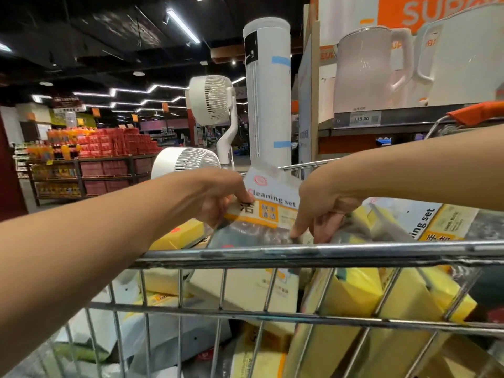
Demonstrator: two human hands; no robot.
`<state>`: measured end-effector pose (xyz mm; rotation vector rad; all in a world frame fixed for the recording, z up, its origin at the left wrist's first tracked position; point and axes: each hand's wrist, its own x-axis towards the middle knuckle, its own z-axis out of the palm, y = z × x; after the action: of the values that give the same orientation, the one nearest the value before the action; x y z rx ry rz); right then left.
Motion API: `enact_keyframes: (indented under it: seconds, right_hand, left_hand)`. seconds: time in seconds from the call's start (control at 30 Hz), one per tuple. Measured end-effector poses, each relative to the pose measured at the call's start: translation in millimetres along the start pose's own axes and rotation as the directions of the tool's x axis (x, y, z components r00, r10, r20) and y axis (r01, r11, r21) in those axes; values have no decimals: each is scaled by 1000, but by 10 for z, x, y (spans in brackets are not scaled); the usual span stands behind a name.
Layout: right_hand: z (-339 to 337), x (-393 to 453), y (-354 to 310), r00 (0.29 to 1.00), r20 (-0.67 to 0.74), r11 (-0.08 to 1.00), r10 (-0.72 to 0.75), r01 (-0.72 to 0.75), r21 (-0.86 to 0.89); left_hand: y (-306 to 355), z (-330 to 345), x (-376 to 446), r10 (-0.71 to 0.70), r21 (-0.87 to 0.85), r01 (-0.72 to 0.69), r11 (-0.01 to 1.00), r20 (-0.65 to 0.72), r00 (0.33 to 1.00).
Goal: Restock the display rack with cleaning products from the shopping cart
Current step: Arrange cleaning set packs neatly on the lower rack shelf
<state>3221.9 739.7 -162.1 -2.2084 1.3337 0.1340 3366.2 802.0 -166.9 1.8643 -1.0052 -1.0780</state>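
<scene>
We had both hands inside the cart (pixel 300 253), over its near rail. Our left hand (pixel 218 197) gripped the pack (pixel 268 205) at its left edge, fingers curled over the top and thumb underneath. Our right hand (pixel 324 208) pinched the pack's lower right corner, index finger pointing down onto the clear plastic. Between our fingers the pack showed a white header reading "Cleaning set", a yellow-orange band with Chinese characters, and a see-through pouch below. It was tilted, raised above more packs (pixel 425 222) lying just right of our right fingers.
</scene>
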Motion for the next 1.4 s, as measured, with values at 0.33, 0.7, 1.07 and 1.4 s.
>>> enact_keyframes:
  seconds: [0.33, 0.7, 1.07, 1.4]
  right_hand:
    - [-18, -33, 50, 994, -104, 876, -24, 71, 477]
    - [-14, -210, -139, 907, -388, 840, -162, 334, 428]
    - [-69, -886, -875, 635, -628, 574, -449, 744, 342]
    - [541, -1355, -1669, 351, -692, 272, -630, 935, 226]
  left_hand:
    - [40, -46, -132, 157, -225, -183, 957, -127, 979]
    - [42, -68, -421, 175, -172, -230, 958, -286, 942]
    - [21, -725, -1340, 483, -64, -634, 771, -591, 646]
    - [-523, -1204, -2437, 432, 80, -679, 730, -824, 367]
